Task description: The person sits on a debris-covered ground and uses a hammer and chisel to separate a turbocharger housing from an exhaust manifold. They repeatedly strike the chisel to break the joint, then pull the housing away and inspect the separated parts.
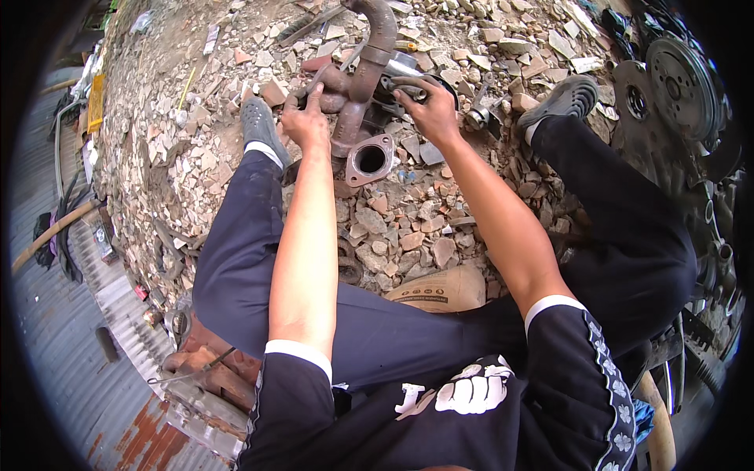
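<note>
A rusty brown exhaust manifold [360,93] rises from the rubble between my feet, its bent pipe reaching the top edge of the view. At its near end an oval flange [371,160] shows a round dark opening. My left hand [306,122] grips the manifold's left side, index finger laid along it and the other fingers curled. To the right of the pipe, my right hand [433,110] is closed around a short dark metal tube [411,88] with a hollow end. Behind that hand lie dark and shiny metal parts, partly hidden.
Broken tile and stone [408,228] cover the ground. A paper sack [441,289] lies between my legs. Pulleys and discs [680,90] are heaped at the right. Corrugated metal sheets [59,314] lie on the left, near a rusty metal part [212,369]. My shoes flank the manifold.
</note>
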Demonstrator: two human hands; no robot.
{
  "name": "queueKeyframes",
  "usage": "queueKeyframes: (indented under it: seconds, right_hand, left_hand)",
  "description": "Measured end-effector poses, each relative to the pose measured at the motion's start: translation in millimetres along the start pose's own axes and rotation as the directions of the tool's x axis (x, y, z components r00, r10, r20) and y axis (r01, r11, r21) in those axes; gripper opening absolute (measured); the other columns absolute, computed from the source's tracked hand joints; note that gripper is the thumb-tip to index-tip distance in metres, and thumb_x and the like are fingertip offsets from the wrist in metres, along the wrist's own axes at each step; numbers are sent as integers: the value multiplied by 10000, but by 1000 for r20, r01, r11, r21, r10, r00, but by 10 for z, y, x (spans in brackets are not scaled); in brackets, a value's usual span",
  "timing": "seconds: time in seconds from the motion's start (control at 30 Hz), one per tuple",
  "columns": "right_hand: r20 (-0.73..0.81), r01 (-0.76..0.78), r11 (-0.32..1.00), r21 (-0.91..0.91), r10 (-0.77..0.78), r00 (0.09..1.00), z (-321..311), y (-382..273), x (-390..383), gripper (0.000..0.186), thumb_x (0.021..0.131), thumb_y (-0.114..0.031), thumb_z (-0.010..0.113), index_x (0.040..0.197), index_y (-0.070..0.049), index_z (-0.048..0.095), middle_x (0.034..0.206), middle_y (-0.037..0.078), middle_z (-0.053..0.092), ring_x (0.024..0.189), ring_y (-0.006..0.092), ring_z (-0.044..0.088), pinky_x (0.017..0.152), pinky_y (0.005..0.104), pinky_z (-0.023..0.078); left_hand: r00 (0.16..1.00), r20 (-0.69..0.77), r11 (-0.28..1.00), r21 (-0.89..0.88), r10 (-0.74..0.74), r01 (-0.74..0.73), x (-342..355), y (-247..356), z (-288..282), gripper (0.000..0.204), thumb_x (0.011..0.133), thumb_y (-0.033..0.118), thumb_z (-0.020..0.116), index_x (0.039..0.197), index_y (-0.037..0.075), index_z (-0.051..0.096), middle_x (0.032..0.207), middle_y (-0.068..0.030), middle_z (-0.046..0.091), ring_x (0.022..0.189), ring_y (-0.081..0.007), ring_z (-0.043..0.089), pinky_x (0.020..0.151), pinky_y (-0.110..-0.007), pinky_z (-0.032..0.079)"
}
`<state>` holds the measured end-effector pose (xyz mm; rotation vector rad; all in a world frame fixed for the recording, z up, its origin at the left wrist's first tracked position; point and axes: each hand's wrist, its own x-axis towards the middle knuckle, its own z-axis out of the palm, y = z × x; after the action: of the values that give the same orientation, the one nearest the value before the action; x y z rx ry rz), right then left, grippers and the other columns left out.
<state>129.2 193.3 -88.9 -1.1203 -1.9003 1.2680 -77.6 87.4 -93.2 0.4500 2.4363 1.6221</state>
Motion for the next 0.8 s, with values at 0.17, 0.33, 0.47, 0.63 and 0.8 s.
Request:
queueKeyframes:
  seconds: [0.17,0.33,0.47,0.63,0.8]
  right_hand:
    - [112,6,995,-99,5,994,-10,-14,139,325,856,-258,814,1137,-98,779,1122,195,743,1023,371,717,912,434,557]
    - [68,207,961,-186,-197,978,75,38,224,336,876,-259,788,1134,-45,759,1053,221,743,995,392,711,883,445,560]
    - [136,213,966,-144,-194,972,131,202,204,277,873,-178,759,1104,-26,746,1061,206,734,978,422,695,873,457,564]
    - [3,279,945,-168,-283,959,351,298,95,279,825,-56,706,1101,-74,741,1077,170,713,969,400,693,879,475,566]
    - [-111,210,952,-222,-239,965,468,329,41,271,813,-43,700,1072,-104,751,1075,143,721,971,388,697,878,468,567]
  left_hand:
    - [998,20,998,-27,-53,54,-11,4,15,295,824,180,880,994,-19,744,908,-87,759,798,-184,662,787,-348,530]
    - [999,20,999,-24,-36,36,23,-38,-10,287,827,165,878,990,-28,743,911,-94,754,800,-183,653,780,-336,526]
    - [999,34,999,-9,-42,42,-30,75,6,296,836,171,873,999,-39,741,923,-97,749,813,-180,643,792,-337,521]
    - [1000,7,999,49,-15,15,-14,59,2,305,849,174,862,1024,-49,748,933,-99,751,823,-182,646,800,-345,526]
    - [999,48,999,45,14,-16,-1,35,-23,286,872,161,845,1040,-53,755,953,-91,755,821,-168,656,780,-329,540]
